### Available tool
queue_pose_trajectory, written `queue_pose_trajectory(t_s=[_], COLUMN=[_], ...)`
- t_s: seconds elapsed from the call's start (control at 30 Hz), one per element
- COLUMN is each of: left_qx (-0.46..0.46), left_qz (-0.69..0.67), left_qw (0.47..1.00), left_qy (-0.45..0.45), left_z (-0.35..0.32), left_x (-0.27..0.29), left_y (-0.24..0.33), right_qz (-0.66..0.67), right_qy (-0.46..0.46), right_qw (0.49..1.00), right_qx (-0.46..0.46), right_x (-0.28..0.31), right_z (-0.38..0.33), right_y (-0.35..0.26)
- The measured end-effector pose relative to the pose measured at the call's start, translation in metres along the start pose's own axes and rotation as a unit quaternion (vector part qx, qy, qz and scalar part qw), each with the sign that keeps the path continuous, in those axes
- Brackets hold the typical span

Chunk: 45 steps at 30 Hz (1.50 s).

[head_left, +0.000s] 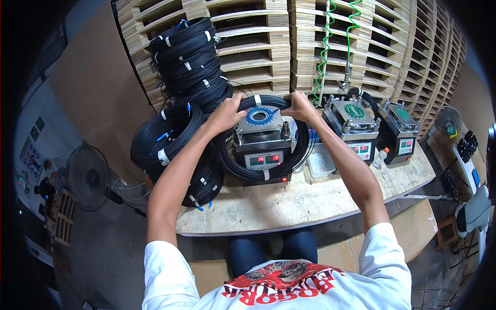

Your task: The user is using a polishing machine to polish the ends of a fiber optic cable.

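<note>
A coil of black cable (225, 153), bound with white ties, rings a metal bench machine (261, 140) with a red-digit display. On the machine's top plate lies a circle of blue connectors (259, 116). My left hand (226, 113) is closed on the coil's far left part, beside the plate. Across from it, my right hand (300, 108) grips the coil's far right part, with the thumb toward the blue connectors. Some fingertips are hidden behind the coil. Its near side hangs low in front of the display.
Stacked black cable coils (188, 67) and a leaning coil (168, 134) crowd the left. Two similar machines (354, 121) (400, 126), a white tray (321, 164) and a bottle (381, 157) stand right. Wooden pallets (248, 25) rise behind; green hoses (324, 46) hang there. A fan (88, 178) stands left.
</note>
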State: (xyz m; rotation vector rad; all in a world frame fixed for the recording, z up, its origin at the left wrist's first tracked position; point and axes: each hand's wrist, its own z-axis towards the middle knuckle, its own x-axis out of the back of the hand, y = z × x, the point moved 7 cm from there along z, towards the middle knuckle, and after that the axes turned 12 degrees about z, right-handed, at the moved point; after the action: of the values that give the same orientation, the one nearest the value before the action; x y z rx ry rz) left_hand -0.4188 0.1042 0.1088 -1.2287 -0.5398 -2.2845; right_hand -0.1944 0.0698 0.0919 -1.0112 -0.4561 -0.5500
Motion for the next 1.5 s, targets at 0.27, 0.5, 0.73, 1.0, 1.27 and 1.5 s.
queue_pose_trajectory(t_s=[0.27,0.5,0.73,1.0,1.27,1.5], left_qx=[0.077,0.136,0.197,0.26,0.292,0.221], left_qz=[-0.128,-0.268,-0.302,-0.363,-0.235,-0.088], left_qw=[0.98,0.894,0.845,0.85,0.905,0.969], left_qy=[-0.129,-0.331,-0.394,-0.279,-0.201,-0.065], left_z=[-0.082,-0.161,-0.225,-0.26,-0.278,-0.281], left_x=[-0.021,-0.095,-0.213,-0.25,-0.229,-0.195], left_y=[0.021,0.035,0.007,-0.014,-0.007,0.02], right_qz=[-0.017,0.06,0.094,0.245,0.204,0.114], right_qy=[-0.134,-0.234,-0.21,-0.088,-0.089,0.018], right_qw=[0.99,0.965,0.957,0.944,0.949,0.984], right_qx=[-0.034,-0.104,-0.178,-0.203,-0.223,-0.132], right_x=[-0.029,-0.105,-0.18,-0.201,-0.2,-0.185], right_z=[-0.072,-0.144,-0.207,-0.249,-0.263,-0.276], right_y=[-0.033,0.034,0.125,0.166,0.14,0.102])
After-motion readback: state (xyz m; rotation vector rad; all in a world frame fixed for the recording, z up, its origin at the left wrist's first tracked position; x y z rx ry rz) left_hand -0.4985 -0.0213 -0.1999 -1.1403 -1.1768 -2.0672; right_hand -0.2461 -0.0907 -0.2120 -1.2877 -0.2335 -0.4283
